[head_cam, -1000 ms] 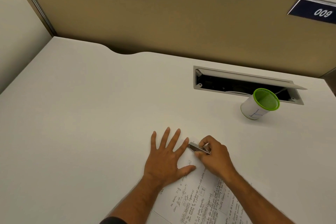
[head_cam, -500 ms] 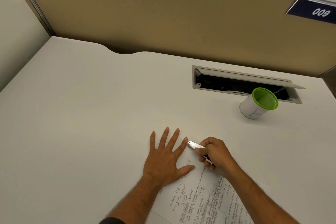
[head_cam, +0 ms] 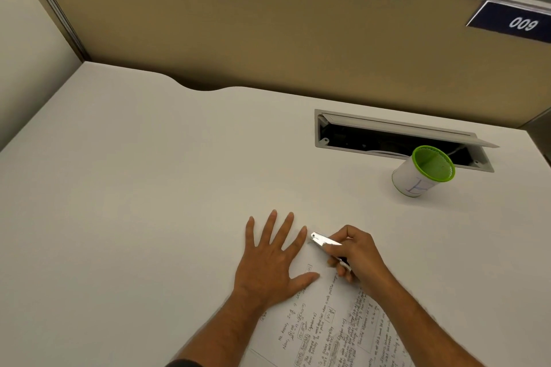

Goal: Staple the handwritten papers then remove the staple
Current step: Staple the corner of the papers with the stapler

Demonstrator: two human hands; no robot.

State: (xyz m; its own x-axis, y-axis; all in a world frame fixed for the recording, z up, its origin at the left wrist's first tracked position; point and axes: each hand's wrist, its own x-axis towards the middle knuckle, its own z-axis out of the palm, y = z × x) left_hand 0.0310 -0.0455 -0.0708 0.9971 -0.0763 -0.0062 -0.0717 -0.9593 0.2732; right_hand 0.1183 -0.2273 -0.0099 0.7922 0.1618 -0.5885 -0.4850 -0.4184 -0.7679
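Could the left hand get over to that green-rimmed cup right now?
Probably not easily. The left hand lies flat on the handwritten papers, and the green-rimmed cup stands far to the right; the right hand, holding a metal tool, lies across that path.

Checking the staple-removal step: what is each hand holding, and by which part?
Right hand grips the metal staple remover by its rear end. Left hand holds nothing, pressing the papers flat.

The white desk (head_cam: 149,202) carries handwritten papers (head_cam: 328,328) at its near edge — and a green-rimmed cup (head_cam: 420,176) beside an open cable hatch (head_cam: 387,140).
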